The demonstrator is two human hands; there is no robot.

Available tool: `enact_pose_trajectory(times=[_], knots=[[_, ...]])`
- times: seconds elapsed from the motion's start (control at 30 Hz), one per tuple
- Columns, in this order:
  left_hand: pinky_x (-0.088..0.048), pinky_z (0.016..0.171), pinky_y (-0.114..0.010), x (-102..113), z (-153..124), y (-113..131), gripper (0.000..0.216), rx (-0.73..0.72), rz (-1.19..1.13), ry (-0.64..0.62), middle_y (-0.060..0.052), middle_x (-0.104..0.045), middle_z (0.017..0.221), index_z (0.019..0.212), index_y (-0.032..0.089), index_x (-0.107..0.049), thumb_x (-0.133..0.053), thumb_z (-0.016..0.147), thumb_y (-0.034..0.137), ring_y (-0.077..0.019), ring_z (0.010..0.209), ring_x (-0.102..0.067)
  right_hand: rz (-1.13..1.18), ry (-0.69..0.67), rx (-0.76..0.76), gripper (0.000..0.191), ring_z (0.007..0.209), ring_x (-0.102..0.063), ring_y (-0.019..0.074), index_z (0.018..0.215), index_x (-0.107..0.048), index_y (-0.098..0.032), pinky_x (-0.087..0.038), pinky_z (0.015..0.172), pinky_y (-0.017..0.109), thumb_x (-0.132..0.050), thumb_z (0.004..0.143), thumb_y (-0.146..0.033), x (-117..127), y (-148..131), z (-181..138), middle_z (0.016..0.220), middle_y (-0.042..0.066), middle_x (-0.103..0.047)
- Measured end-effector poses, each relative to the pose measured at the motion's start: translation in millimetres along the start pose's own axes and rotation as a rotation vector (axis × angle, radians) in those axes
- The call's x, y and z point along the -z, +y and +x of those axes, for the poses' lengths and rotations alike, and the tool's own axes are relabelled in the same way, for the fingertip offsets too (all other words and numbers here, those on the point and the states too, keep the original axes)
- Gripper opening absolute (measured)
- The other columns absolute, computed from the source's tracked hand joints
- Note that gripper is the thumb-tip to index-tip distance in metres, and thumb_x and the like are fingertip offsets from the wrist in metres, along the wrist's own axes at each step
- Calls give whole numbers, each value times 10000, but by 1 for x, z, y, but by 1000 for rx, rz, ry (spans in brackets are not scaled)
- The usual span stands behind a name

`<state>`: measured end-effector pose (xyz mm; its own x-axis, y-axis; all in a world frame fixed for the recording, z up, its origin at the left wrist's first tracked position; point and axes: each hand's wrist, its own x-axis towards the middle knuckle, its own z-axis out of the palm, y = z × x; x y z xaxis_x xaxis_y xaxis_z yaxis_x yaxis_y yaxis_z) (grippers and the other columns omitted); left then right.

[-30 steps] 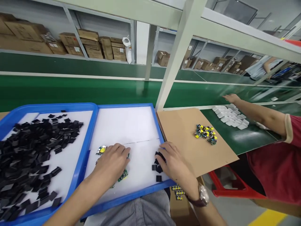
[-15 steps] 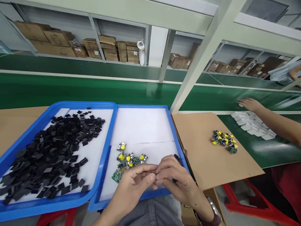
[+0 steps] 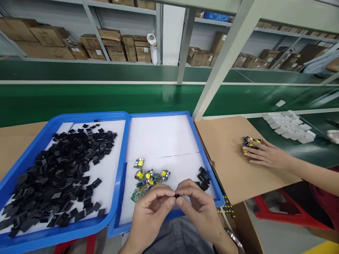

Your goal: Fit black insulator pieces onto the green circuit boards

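Note:
My left hand (image 3: 153,210) and my right hand (image 3: 198,204) meet over the front of the right blue tray (image 3: 122,197). Their thumbs and index fingers pinch a small black piece (image 3: 177,195) between them; most of it is hidden by the fingertips. Just beyond my left hand lie several small circuit boards (image 3: 148,175) with yellow parts on white lining. A little heap of black pieces (image 3: 203,178) lies right of my right hand, inside the tray's edge.
The left blue tray (image 3: 127,137) holds a big pile of flat black pieces (image 3: 66,165). To the right, a co-worker's hand (image 3: 267,154) covers circuit boards on cardboard (image 3: 219,141), near white plastic cases (image 3: 288,125). A slanted post (image 3: 222,56) rises behind the trays.
My fingertips have come together around the small black piece, which now shows between them. The co-worker's hand has moved from the green belt onto the boards on the cardboard. The view has shifted slightly.

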<state>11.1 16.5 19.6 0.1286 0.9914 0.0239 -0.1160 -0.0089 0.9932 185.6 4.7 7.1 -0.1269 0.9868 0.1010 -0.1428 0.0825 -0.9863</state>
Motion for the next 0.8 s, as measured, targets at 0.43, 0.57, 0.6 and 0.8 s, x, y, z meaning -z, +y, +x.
enact_pose_trajectory(times=[0.43, 0.57, 0.6, 0.8], knots=[[-633, 687, -178, -27, -15, 1, 188, -140, 180, 166, 25, -763, 815, 884, 249, -763, -750, 836, 67, -130, 739, -757, -124, 69, 240, 366, 1042, -670, 230, 1237, -681, -266, -593, 890, 383, -642, 940, -56, 1, 9, -15, 1095, 84, -679], [-643, 700, -225, -25, -11, 5, 166, -153, 268, 28, 21, -764, 844, 948, 251, -724, -697, 910, 91, -144, 760, -756, -72, 155, 329, 366, 976, -696, 212, 1200, -724, -264, -613, 849, 352, -621, 939, -30, 7, 7, -13, 1006, 65, -733], [-650, 765, -267, -20, -7, 7, 173, -196, 368, -23, 10, -771, 891, 992, 256, -719, -685, 927, 99, -162, 826, -760, -92, 209, 333, 371, 967, -703, 200, 1183, -739, -269, -616, 845, 327, -615, 940, -18, 10, 6, -13, 987, 57, -747], [-517, 1055, -658, 34, 32, 12, 347, -384, 1204, -139, -117, -751, 1241, 1309, 210, -664, -700, 967, 258, -403, 1311, -589, -288, 355, 201, 321, 922, -757, 176, 1150, -815, -275, -641, 761, 214, -704, 925, -75, 37, 4, -18, 1027, 61, -784]])
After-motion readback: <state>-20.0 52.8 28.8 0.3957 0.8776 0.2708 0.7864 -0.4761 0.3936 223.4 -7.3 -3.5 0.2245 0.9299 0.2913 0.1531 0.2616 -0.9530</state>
